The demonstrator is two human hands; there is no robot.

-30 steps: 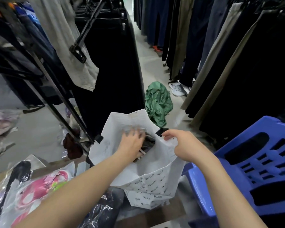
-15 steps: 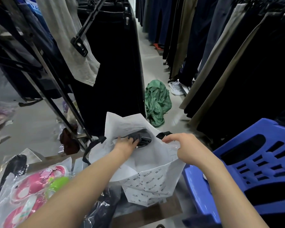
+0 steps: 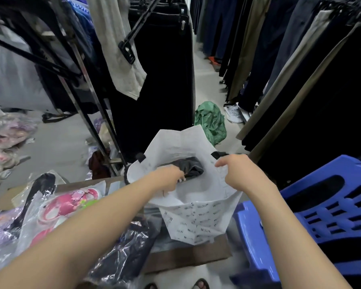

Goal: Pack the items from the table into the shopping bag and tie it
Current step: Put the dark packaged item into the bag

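Observation:
A white printed shopping bag (image 3: 196,222) stands open on the low table's right end. My right hand (image 3: 241,174) pinches the bag's right rim beside a black handle. My left hand (image 3: 170,178) reaches into the mouth and grips a dark grey folded garment (image 3: 191,167) that lies inside. On the table to the left lie plastic-wrapped items: a pink packet (image 3: 69,203), a black item in clear wrap (image 3: 38,190) and a dark garment in shiny wrap (image 3: 123,253).
A blue plastic chair (image 3: 313,215) stands close on the right. Clothes racks (image 3: 88,101) with hanging trousers line both sides of the aisle. A green cloth (image 3: 211,122) lies on the floor beyond the bag. My feet show at the bottom edge.
My left hand has drawn back from deep in the bag toward its near rim, and the dark garment now lies higher in the mouth. The right hand keeps its grip on the rim.

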